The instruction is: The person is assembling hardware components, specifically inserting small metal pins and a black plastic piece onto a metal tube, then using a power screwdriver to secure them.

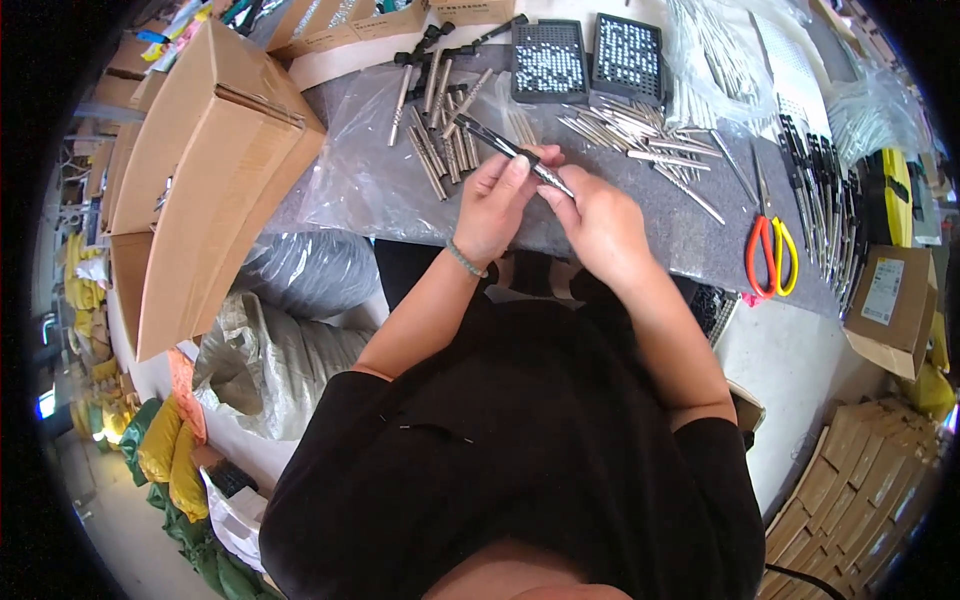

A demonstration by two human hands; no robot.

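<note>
Both my hands are together over the near edge of the grey work table (665, 245). Held between them is a slim black-and-silver rod-shaped tool (487, 138), slanting from upper left to lower right. My left hand (490, 205) is closed on its middle, thumb on top. My right hand (608, 222) pinches its lower, silver end between thumb and fingers. Just beyond my left hand lie several loose metal tubes (428, 155) with patterned sides. A heap of similar silver rods (640, 140) lies past my right hand.
Scissors (765, 255) with red and yellow handles lie at the right. Beside them is a row of black-ended rods (815, 210). Two black trays (548, 62) of small silver pieces stand at the back. A large open carton (225, 190) blocks the left side, next to plastic sheeting (355, 175).
</note>
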